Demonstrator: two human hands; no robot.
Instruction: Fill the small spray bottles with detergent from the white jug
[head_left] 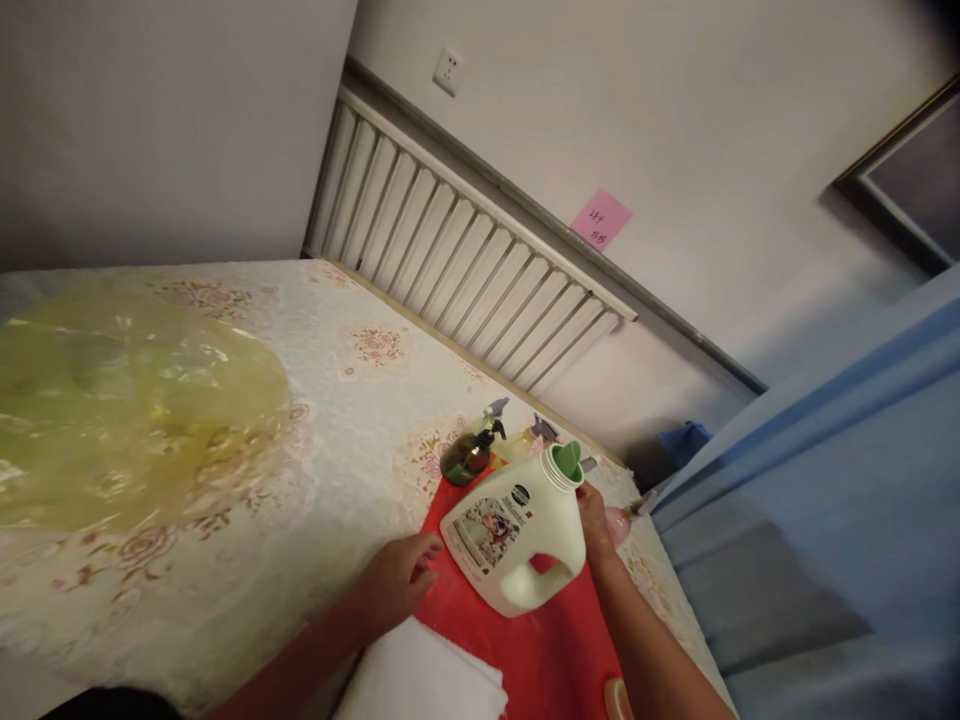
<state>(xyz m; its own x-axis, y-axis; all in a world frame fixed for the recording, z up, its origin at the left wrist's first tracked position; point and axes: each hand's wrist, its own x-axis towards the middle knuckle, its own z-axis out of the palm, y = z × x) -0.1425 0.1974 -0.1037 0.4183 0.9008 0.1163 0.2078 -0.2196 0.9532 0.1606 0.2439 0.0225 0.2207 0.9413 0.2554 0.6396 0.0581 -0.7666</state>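
Note:
A white detergent jug (517,530) with an open green spout and a picture label stands on a red mat (555,650). My left hand (397,580) rests on the mat's left edge beside the jug, fingers curled, thumb out towards the label. My right hand (594,520) reaches behind the jug near its neck; the jug hides its fingers. Just beyond stand a dark green spray bottle (469,455) and a second spray bottle (536,435) with grey triggers. A pinkish object (619,525) shows beside my right hand.
The mat lies on a floral-patterned surface (315,470). A yellowish translucent plastic sheet (127,410) lies at the left. A folded white towel (420,680) is at the bottom. A radiator (465,260) runs along the wall. Blue fabric (825,520) fills the right side.

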